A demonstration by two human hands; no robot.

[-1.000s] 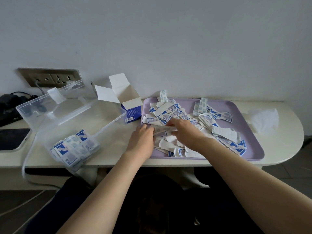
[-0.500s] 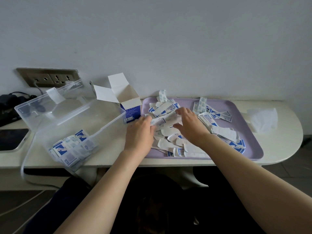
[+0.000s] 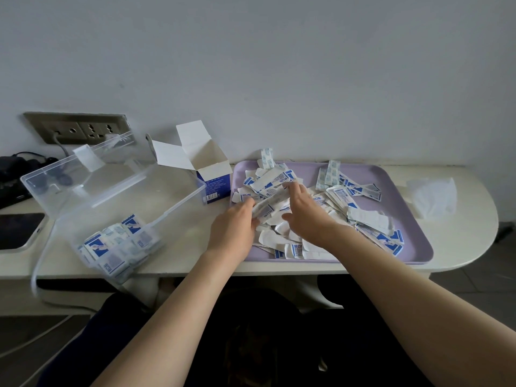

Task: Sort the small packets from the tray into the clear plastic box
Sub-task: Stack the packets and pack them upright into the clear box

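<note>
**Both hands on one stack of packets over the tray**

Nearest is the person's lap in dark cloth, with two bare forearms reaching forward over the rounded near edge of a smooth cream table.

The left hand has its fingers curled round the near end of a stack of white-and-blue paper packets, held tilted just above the left part of the tray. The right hand meets it from the right. Its fingers curl over the stack's far end and its thumb is spread low, though motion blur makes it hard to say how firmly it pinches.

Under the hands lies a flat lilac plastic tray with rounded corners. It holds loose flat packets heaped anyhow, some face down and plain white, some showing blue print.

Left of the tray stands a clear rectangular plastic box, its hinged lid tipped open behind it. In its near left corner sits a pile of sorted packets.

Between box and tray, a little farther back, is a white-and-blue cardboard carton with its flaps up. A dark phone in a pale case lies at the far left, and a crumpled white tissue at the far right.

Behind all this a grey metal double wall socket is set low in a plain, matt pale wall.
</note>
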